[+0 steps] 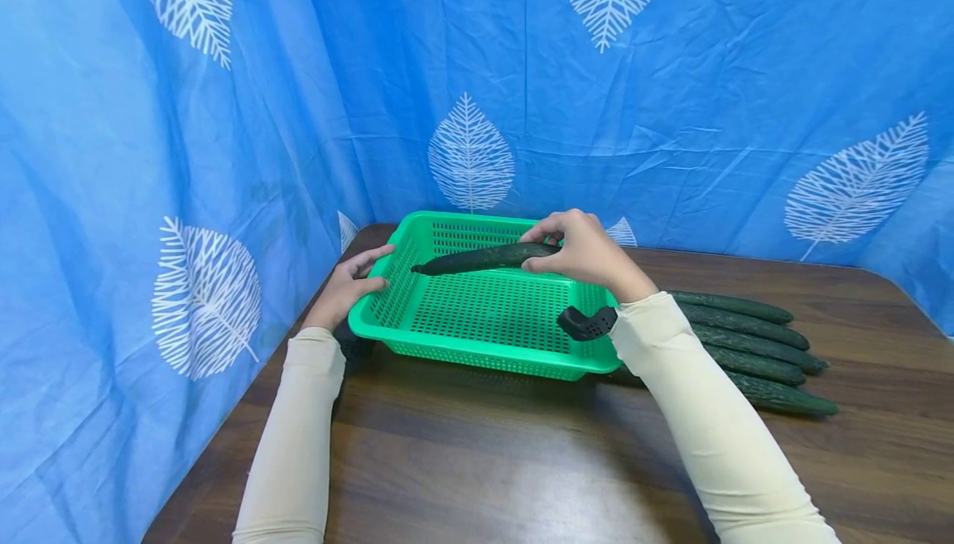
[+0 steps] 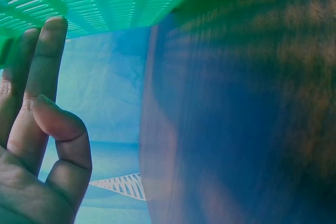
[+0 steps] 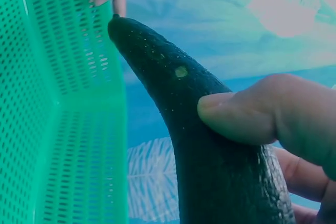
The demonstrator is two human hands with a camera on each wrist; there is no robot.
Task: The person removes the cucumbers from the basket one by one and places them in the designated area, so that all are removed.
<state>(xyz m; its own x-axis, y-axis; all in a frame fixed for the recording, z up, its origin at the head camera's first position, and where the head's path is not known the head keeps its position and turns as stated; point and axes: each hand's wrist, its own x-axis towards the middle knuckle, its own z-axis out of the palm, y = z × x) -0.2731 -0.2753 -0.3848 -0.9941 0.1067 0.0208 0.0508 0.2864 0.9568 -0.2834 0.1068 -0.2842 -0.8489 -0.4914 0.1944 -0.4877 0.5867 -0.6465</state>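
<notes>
My right hand [image 1: 585, 252] pinches a dark green cucumber [image 1: 477, 259] near its right end, thumb on the near side and fingers behind. The cucumber lies almost level over a green plastic basket [image 1: 477, 345], its narrow tip pointing toward the left wall. In the right wrist view, the thumb [image 3: 236, 114] presses on the bumpy skin. My left hand [image 1: 346, 287] is at the basket's left end, thumb and fingertips against the rim. From the left wrist view, two fingers [image 2: 44, 72] reach straight up to the slotted wall, while another finger bends inward.
Several cucumbers [image 1: 760, 345] lie side by side on the brown wooden table [image 1: 477, 445], right of the basket and partly behind the right forearm. A blue curtain [image 1: 671, 113] with white leaf prints hangs behind and along the left. Black camera mounts [image 1: 585, 324] sit at the wrists.
</notes>
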